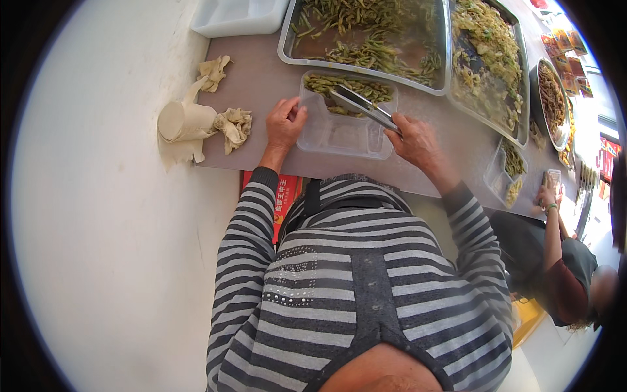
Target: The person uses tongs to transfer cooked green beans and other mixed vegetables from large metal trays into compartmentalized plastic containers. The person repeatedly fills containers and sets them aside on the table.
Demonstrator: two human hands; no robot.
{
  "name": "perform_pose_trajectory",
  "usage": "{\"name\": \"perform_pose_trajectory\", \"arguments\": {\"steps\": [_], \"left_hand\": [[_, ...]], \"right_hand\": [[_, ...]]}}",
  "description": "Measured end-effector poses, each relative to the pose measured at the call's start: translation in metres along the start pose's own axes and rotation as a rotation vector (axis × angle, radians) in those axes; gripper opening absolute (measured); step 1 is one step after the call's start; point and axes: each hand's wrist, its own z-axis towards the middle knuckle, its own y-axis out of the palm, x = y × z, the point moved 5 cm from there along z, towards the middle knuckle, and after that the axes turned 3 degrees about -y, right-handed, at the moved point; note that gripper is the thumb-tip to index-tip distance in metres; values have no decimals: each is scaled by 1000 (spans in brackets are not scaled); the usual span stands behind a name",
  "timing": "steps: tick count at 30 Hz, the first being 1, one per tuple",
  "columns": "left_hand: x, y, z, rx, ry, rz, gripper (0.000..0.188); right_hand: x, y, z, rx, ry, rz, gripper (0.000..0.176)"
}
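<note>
A clear plastic compartment container [343, 139] lies on the table before me, with cooked green beans [365, 90] in its far compartment. My right hand [416, 142] grips metal tongs [365, 108] at their near end. The tips of the tongs reach down among the beans. At the container's left rim rests my left hand [286, 122], its fingers curled; I cannot make out whether they pinch the rim. Just beyond the container stands a large metal tray [313, 61] of green beans, partly covering its bottom.
Right of it is another metal tray [490, 125] holding cooked cabbage. A paper roll [183, 121] and crumpled paper [234, 130] lie left, below stacked white containers [240, 19]. Farther right are a filled container [509, 169], a metal bowl [551, 105] of food and a co-worker's hands [547, 193].
</note>
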Motion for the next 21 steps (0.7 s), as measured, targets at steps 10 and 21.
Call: {"name": "perform_pose_trajectory", "arguments": {"steps": [10, 21], "left_hand": [[2, 0, 2, 1, 40, 22, 20], [1, -1, -1, 11, 49, 30, 19]], "right_hand": [[39, -15, -11, 194, 78, 38, 23], [117, -44, 45, 130, 322, -287, 31]]}}
